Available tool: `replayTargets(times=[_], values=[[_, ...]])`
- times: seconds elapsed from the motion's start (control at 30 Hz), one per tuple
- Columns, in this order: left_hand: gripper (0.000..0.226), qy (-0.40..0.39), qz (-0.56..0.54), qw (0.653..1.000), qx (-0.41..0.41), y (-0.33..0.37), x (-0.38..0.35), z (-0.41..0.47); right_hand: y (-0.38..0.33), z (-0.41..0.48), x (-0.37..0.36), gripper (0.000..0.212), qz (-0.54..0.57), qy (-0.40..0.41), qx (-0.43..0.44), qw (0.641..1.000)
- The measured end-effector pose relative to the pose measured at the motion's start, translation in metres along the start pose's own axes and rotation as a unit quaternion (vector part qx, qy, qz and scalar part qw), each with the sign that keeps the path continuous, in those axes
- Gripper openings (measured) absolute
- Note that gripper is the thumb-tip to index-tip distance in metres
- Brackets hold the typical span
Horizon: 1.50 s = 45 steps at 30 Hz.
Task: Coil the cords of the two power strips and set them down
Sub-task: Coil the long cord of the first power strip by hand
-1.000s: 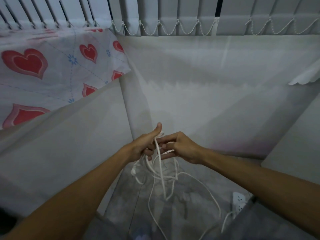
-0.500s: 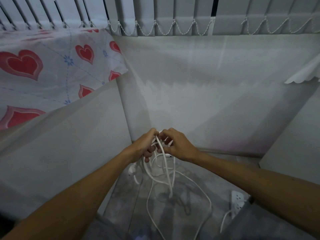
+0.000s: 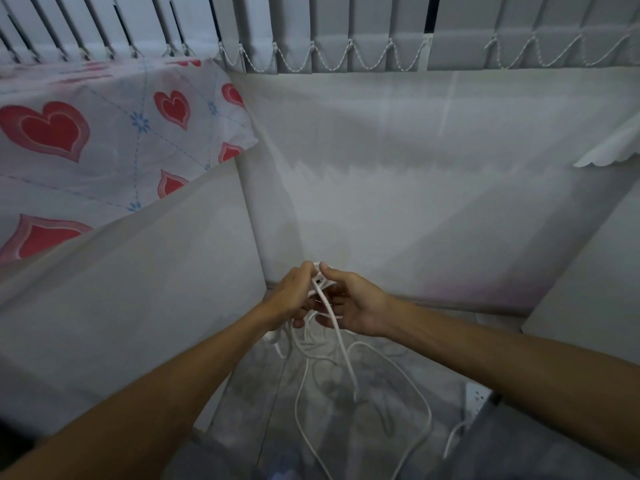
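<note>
A white power-strip cord (image 3: 341, 348) hangs in loose loops from both my hands, over the grey floor. My left hand (image 3: 289, 297) grips a bundle of its loops, thumb up. Facing it and almost touching, my right hand (image 3: 356, 304) pinches a strand of the same cord, and a small white piece shows between the fingertips. A long loop (image 3: 420, 393) drops toward the floor. A white power strip (image 3: 479, 398) lies on the floor at the lower right, partly hidden by my right forearm, with its own cord (image 3: 453, 436) trailing down.
A bed with a heart-patterned sheet (image 3: 104, 133) and a pale side panel (image 3: 138, 289) fills the left. A white wall (image 3: 415, 185) under vertical blinds (image 3: 346, 29) is ahead, and a pale panel (image 3: 595, 271) stands right. The marbled floor strip (image 3: 346, 427) between them is narrow.
Both hands have closed together around the cord, the left thumb coming down from its raised position. The hanging loops have shortened and drawn in a little.
</note>
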<state>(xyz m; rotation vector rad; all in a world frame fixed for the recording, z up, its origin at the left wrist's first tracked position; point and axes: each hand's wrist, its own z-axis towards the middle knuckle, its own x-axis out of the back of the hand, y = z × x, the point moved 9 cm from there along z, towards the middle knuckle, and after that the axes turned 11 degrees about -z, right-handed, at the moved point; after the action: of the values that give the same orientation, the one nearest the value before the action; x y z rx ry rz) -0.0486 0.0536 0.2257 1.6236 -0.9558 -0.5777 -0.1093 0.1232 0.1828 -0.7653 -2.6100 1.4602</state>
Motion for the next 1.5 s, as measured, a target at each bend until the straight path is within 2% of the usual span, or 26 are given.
replayTargets(times=[0.23,0.37,0.43,0.53,0.63,0.7,0.8,0.97,1.13,1.3,1.4,1.5], values=[[0.049,-0.045,-0.019,0.998,-0.034,0.010,-0.013,-0.003,-0.006,0.009,-0.001,0.022,0.074,-0.013,0.012,0.997],[0.049,0.005,0.128,0.990,-0.057,0.009,0.000,0.006,-0.002,0.011,0.005,0.022,0.026,0.024,-0.007,0.999],[0.050,-0.015,0.136,0.990,-0.019,-0.002,0.005,0.011,0.004,0.010,0.014,0.026,0.032,0.047,-0.028,0.998],[0.051,-0.028,0.075,0.996,0.045,-0.011,0.016,0.011,0.008,0.012,0.026,0.031,0.111,0.051,-0.046,0.991],[0.046,-0.020,0.046,0.996,0.073,-0.015,0.035,0.010,0.008,0.014,0.056,0.032,0.047,0.094,-0.066,0.992],[0.043,-0.039,0.055,0.992,0.105,-0.024,0.041,0.008,0.002,0.011,0.072,0.032,0.033,0.091,-0.077,0.992],[0.036,-0.082,0.124,0.978,0.145,-0.040,0.030,0.004,-0.012,0.004,0.082,0.033,0.016,0.062,-0.072,0.995],[0.037,-0.175,0.158,0.946,0.224,-0.072,-0.010,-0.001,-0.030,-0.002,0.070,0.033,0.050,0.026,-0.046,0.997],[0.042,-0.199,0.259,0.904,0.275,-0.105,-0.027,-0.003,-0.038,-0.004,0.056,0.034,0.051,0.031,-0.019,0.998],[0.060,-0.226,0.321,0.869,0.302,-0.115,-0.036,-0.012,-0.044,-0.006,0.053,0.033,0.076,0.055,0.011,0.996],[0.053,-0.216,0.310,0.883,0.280,-0.093,-0.034,-0.008,-0.044,-0.006,0.053,0.030,0.046,0.079,0.032,0.995],[0.045,-0.105,0.191,0.955,0.201,-0.054,-0.018,0.007,-0.040,-0.006,0.048,0.029,0.020,0.080,0.037,0.996]])
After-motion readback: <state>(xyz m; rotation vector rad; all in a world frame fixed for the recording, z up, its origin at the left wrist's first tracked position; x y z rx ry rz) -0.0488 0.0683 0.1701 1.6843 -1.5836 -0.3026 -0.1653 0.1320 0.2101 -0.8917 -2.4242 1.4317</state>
